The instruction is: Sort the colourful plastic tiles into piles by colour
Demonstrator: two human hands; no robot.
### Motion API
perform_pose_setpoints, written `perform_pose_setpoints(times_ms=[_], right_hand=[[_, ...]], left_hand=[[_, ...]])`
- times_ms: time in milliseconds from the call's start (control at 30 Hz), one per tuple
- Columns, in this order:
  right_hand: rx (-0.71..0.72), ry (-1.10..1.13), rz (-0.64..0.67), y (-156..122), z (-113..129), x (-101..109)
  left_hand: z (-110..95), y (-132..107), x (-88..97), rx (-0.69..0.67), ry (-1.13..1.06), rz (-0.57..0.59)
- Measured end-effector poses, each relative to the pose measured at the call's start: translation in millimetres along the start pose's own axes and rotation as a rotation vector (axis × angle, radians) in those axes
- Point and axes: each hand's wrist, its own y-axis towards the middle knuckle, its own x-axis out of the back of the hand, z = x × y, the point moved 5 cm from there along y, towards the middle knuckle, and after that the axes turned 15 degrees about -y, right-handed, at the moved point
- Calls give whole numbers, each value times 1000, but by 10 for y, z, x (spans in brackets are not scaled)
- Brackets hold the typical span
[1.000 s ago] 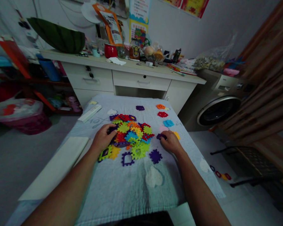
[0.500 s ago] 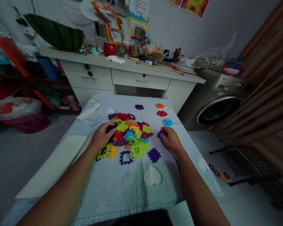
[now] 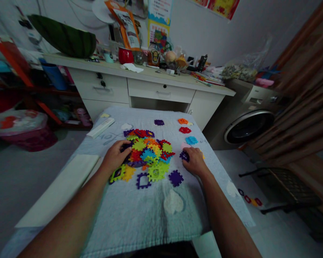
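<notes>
A heap of interlocking plastic building tiles (image 3: 148, 152) in several colours lies on the cloth-covered table. At its left edge, my left hand (image 3: 116, 154) has fingers and thumb curled around a dark purple tile (image 3: 126, 146), partly hidden. My right hand (image 3: 195, 160), to the right of the heap, grips a purple windowed tile (image 3: 184, 155) at the cloth; a yellow bit peeks out behind the fingers. Nearer me lie a solid purple tile (image 3: 176, 178) and a purple square frame (image 3: 143, 175). Blue (image 3: 191, 140), red (image 3: 185, 130) and orange (image 3: 182, 121) tiles lie beyond my right hand.
A white oblong box (image 3: 101, 128) sits at the table's far left. Behind the table stands a white cabinet (image 3: 161, 86) with a watermelon piece (image 3: 64, 37), jars and papers on top. A washing machine (image 3: 242, 111) and a dark chair (image 3: 288, 186) are to the right.
My right hand has shifted slightly nearer me, its fingers covering more of the purple windowed tile. My left hand and the heap look the same.
</notes>
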Motion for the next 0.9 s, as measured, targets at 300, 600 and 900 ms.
perform_pose_setpoints(times_ms=[300,600,900], right_hand=[[-54,-107,68,7,4,72],[67,165,-112,645,150,436],[-169,196,-39,1674,386,40]], left_hand=[[-14,-5,-3,-12,19,43],[-23,5,-7,-50,27,64],[9,-1,-7,-46,33,56]])
